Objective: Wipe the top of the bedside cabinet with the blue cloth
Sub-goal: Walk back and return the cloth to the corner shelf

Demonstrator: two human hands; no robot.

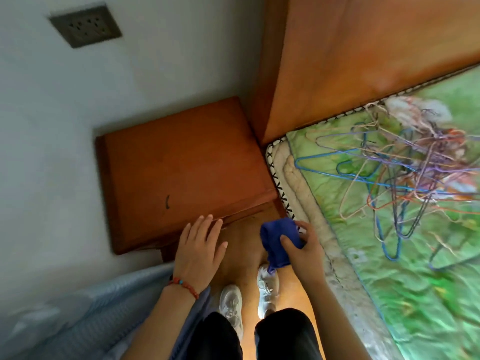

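Note:
The bedside cabinet is reddish-brown wood and stands in the corner between the wall and the bed. Its bare top carries one small dark mark. My right hand grips the bunched blue cloth in the air, just off the cabinet's front right corner and above the floor. My left hand is open with fingers spread, its fingertips over the cabinet's front edge; whether they touch the wood I cannot tell.
A bed with a green patterned cover lies to the right, with a tangle of wire hangers on it. The wooden headboard rises behind. A wall socket sits upper left. Blue-grey fabric hangs at lower left.

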